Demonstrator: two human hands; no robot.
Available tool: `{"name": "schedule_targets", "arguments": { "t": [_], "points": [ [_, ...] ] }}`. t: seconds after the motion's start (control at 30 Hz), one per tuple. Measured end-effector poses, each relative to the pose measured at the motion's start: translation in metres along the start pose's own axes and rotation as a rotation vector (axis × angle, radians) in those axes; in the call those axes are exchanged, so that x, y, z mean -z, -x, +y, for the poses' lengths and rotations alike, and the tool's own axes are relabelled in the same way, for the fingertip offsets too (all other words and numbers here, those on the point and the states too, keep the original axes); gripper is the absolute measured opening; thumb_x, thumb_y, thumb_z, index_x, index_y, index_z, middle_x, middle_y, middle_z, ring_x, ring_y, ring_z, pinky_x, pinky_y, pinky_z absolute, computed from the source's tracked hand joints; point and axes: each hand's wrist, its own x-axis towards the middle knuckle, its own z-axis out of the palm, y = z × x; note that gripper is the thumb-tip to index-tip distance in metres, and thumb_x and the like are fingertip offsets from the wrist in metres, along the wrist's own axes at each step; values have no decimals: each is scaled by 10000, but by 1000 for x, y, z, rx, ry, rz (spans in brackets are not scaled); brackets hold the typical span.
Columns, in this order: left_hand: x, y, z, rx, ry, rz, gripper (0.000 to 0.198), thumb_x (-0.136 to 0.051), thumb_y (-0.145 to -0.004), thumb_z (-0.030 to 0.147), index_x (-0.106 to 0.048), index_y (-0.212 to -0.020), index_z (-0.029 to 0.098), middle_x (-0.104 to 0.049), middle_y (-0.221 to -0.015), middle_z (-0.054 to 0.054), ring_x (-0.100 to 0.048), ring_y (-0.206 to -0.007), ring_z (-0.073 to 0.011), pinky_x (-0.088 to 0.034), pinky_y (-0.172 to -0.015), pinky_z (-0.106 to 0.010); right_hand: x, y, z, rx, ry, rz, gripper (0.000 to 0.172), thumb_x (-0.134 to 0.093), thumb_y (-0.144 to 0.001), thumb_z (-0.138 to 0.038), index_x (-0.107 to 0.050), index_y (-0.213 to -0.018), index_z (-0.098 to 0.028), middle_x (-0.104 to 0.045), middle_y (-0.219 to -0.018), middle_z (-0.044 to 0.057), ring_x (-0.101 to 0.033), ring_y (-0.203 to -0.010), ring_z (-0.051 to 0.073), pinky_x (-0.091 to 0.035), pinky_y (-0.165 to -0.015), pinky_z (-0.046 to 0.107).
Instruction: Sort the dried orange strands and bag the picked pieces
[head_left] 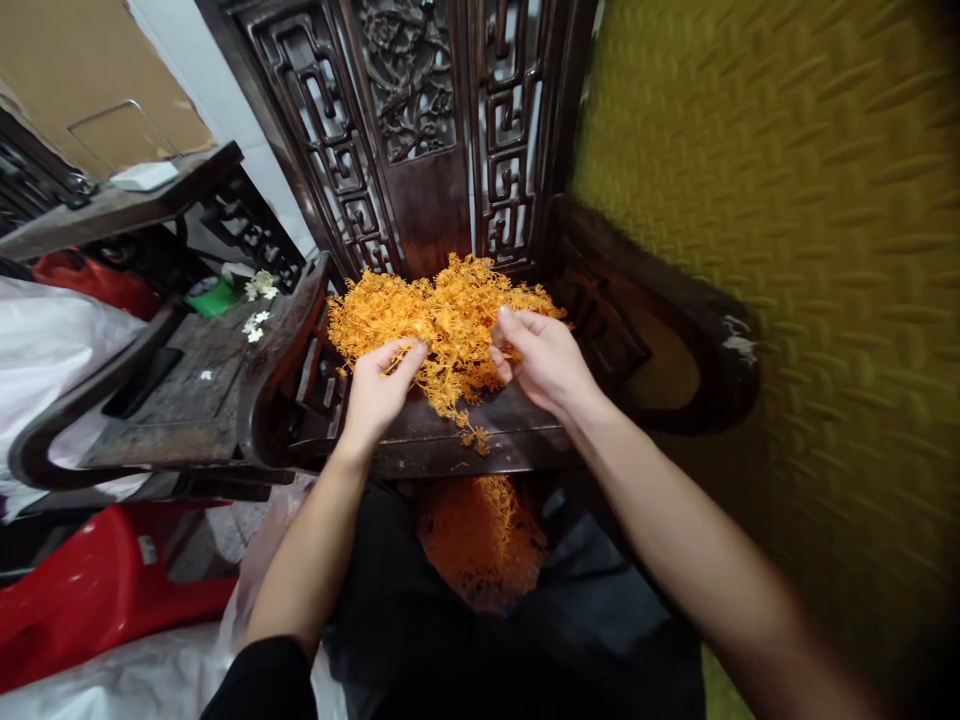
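A loose heap of bright orange, finely branched sprigs point(450, 310), like plastic flower stems, lies on the seat of a dark carved wooden chair point(517, 430). My left hand point(379, 390) is at the heap's near left side, thumb and fingers pinched on an orange sprig. At the right of the heap is my right hand point(547, 365), thumb and forefinger brought together and the other fingers curled. Whatever lies between those right fingertips is too small to make out. One sprig point(474, 436) hangs toward the front edge of the seat.
Below the seat, between my legs, an orange-brown container point(480, 540) holds more orange bits. A second wooden chair point(187, 400) stands left, with green tape point(212, 296) and pale flowers point(261, 286) on it. A red plastic seat point(97, 580) is lower left. A yellow-green textured wall point(810, 200) rises right.
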Motion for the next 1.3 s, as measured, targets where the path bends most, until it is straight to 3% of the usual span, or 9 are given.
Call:
{"name": "schedule_targets", "arguments": {
  "t": [0.13, 0.27, 0.4, 0.53, 0.7, 0.9, 0.97, 1.1, 1.3],
  "points": [
    [4, 4, 5, -62, -28, -54, 227, -672, -878, 349, -768, -836, 148, -747, -842, -51, -664, -810, -174, -485, -782, -273, 2, 4, -2, 146, 226, -44, 439, -721, -832, -591, -739, -926, -163, -569, -635, -4, -399, -451, 69, -248, -404, 236],
    [13, 8, 15, -16, -14, -299, 217, -692, -856, 348, -761, -795, 152, -729, -774, -35, -634, -734, -156, -465, -710, -252, 9, 3, -13, 255, 336, -95, 468, -652, -879, -612, -730, -1089, -201, -490, -630, -38, -349, -502, 77, -237, -460, 242],
    [16, 9, 22, 6, -40, -555, 247, -693, -846, 383, -757, -784, 152, -689, -701, -12, -567, -642, -127, -424, -631, -235, 11, 0, -15, 93, 583, -432, 591, -543, -867, -744, -656, -725, -181, -328, -543, -54, -268, -511, 86, -188, -488, 264],
    [9, 9, 22, -94, -167, -625, 227, -622, -861, 292, -687, -698, 148, -613, -638, 14, -497, -609, -106, -384, -604, -226, 2, 3, -5, -19, 799, -719, 645, -539, -861, -752, -463, -570, -182, -309, -555, -51, -253, -523, 80, -155, -499, 273],
    [8, 13, 26, -202, -282, -610, 291, -572, -888, 253, -581, -616, 152, -493, -580, 39, -417, -571, -86, -330, -579, -224, -5, 1, 1, 148, 784, -459, 545, -539, -935, -626, -595, -647, -166, -407, -543, -41, -342, -518, 82, -209, -494, 258],
    [22, 17, 29, -101, -166, -637, 267, -624, -880, 308, -642, -663, 153, -554, -586, 23, -464, -563, -94, -332, -552, -229, 53, -40, -20, 264, 181, 338, 476, -624, -895, -617, -538, -694, -194, -397, -528, -64, -326, -430, 56, -218, -400, 199],
    [24, 15, 26, -58, -191, -554, 264, -631, -875, 328, -662, -682, 151, -572, -597, 17, -470, -570, -98, -328, -546, -230, 67, -44, -22, 145, 25, 349, 416, -708, -854, -569, -575, -756, -188, -480, -564, -51, -418, -443, 53, -248, -380, 171],
    [24, 11, 21, -6, -177, -501, 261, -639, -854, 327, -655, -668, 145, -555, -588, 19, -454, -569, -95, -320, -546, -228, 58, -30, -13, -33, -60, 92, 380, -864, -724, -412, -705, -962, -162, -718, -861, 55, -619, -624, 86, -350, -413, 158],
    [22, 10, 25, 38, -121, -499, 253, -646, -842, 330, -658, -672, 144, -562, -591, 21, -464, -574, -99, -335, -562, -226, 18, -4, -10, 165, 369, -180, 439, -726, -835, -551, -766, -1115, -215, -699, -766, 27, -587, -640, 121, -414, -541, 233]
  ]
}}
